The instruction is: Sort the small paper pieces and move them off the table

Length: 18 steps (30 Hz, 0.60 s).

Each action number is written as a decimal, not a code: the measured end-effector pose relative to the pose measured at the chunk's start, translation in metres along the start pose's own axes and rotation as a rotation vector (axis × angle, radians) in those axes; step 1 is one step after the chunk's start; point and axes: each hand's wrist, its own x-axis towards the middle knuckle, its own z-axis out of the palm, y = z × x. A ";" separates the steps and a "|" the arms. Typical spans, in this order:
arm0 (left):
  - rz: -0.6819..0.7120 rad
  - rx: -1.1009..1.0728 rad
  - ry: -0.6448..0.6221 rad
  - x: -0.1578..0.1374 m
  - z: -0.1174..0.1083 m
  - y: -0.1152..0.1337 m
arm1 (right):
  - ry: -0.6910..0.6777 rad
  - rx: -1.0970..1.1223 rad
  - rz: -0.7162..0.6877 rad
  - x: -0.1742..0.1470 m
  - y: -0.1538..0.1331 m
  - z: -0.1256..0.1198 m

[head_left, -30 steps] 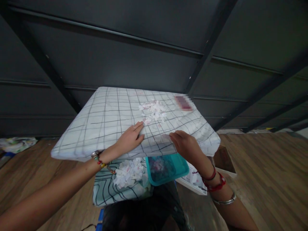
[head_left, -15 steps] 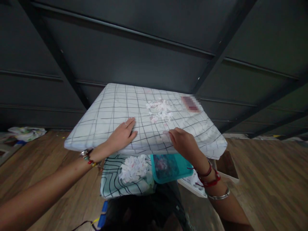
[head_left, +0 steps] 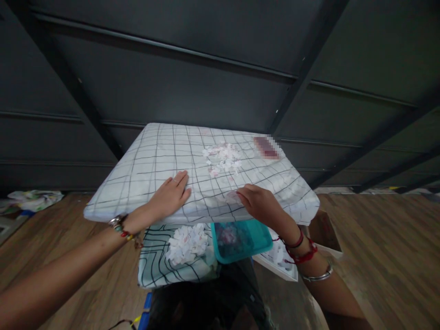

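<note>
My left hand (head_left: 169, 194) lies flat on the white checked cloth (head_left: 165, 151) that covers a table, its fingers stretched out and holding nothing. Closer to the right, my right hand (head_left: 261, 204) is closed in a pinch at the near edge of the tabletop. From its fingertips a small pale translucent piece (head_left: 231, 197) pokes out; its kind is too blurred to make out. Beyond that hand, a loose pile of small white paper-like pieces (head_left: 224, 158) lies on the cloth.
Below the table edge are a teal plastic tub (head_left: 256, 236) with blurred contents and a heap of white pieces (head_left: 188, 244) on a green patterned cloth (head_left: 154, 266). A white box (head_left: 278, 270) and an open carton (head_left: 325, 233) stand rightward. Dark panels (head_left: 185, 82) rise behind.
The whole view has shifted slightly, moving the table a little left in the picture. Both hands keep nearly the same places on the cloth; the translucent piece shows a bit more clearly.
</note>
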 end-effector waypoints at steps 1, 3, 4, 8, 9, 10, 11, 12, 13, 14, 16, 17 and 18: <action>-0.005 0.006 -0.024 0.000 0.000 0.000 | -0.003 0.000 -0.005 0.000 0.001 0.000; -0.022 0.013 -0.074 0.001 -0.001 0.000 | 0.001 -0.023 0.023 0.000 0.003 0.002; -0.027 0.012 -0.092 0.001 -0.001 0.000 | 0.012 -0.039 0.052 0.000 0.004 0.003; -0.020 0.010 -0.091 -0.002 -0.002 -0.001 | 0.050 -0.034 0.131 -0.001 0.003 0.008; -0.017 0.012 -0.087 -0.002 -0.001 -0.001 | 0.049 -0.025 0.131 0.000 0.000 0.008; -0.019 0.013 -0.085 -0.003 -0.001 -0.002 | 0.046 -0.021 0.127 0.000 -0.004 0.009; -0.022 0.013 -0.086 -0.004 0.000 -0.002 | 0.045 -0.021 0.121 0.002 -0.009 0.010; -0.027 0.011 -0.087 -0.005 0.001 -0.003 | 0.045 -0.022 0.112 0.004 -0.015 0.010; -0.033 0.007 -0.088 -0.005 0.001 -0.005 | 0.045 -0.022 0.095 0.006 -0.021 0.010; -0.041 0.002 -0.089 -0.006 0.001 -0.006 | 0.045 -0.019 0.069 0.009 -0.027 0.011; -0.058 -0.006 -0.090 -0.009 -0.001 -0.011 | 0.041 -0.009 -0.001 0.015 -0.040 0.011; -0.066 -0.007 -0.090 -0.011 -0.002 -0.013 | 0.038 -0.008 -0.039 0.019 -0.047 0.012; -0.074 -0.009 -0.088 -0.013 -0.004 -0.016 | 0.035 -0.009 -0.071 0.022 -0.054 0.012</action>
